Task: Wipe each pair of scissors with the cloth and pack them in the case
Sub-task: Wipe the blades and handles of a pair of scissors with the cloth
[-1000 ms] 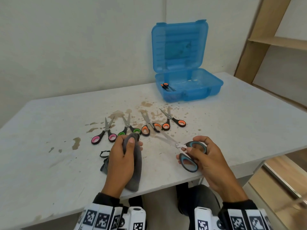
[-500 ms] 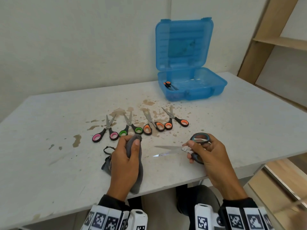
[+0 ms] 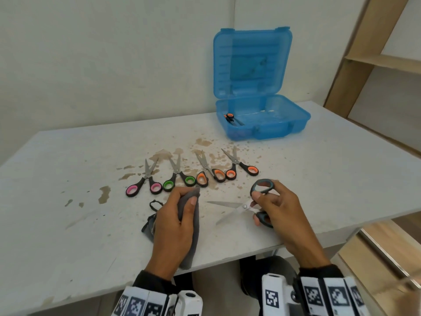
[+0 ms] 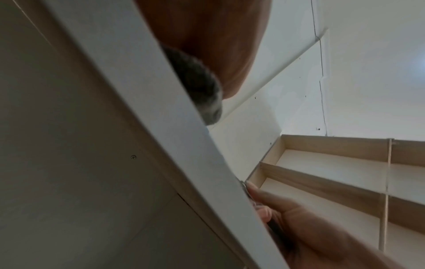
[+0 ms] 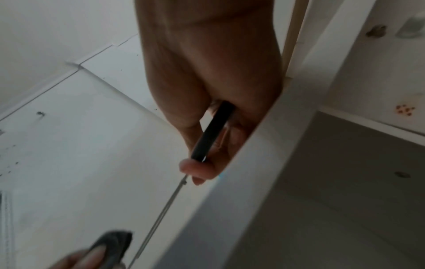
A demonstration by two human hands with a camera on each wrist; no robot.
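Scissors [image 3: 247, 205], blades splayed apart, gripped by right hand [image 3: 276, 208] over near table [image 3: 68, 236] edge; left hand [image 3: 175, 224] clutches cloth [image 3: 191, 242]. Risk: bare points could nick left fingers during wiping.

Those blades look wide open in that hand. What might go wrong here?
The blue-handled scissors in the right hand are spread open, tips aimed toward the left hand gripping the grey cloth. Wiping now could nick a finger if the cloth slips off the edge.

Both hands work near the table's front edge, so dropped scissors might fall to the floor.

Stains around the waiting scissors could re-soil the cloth.
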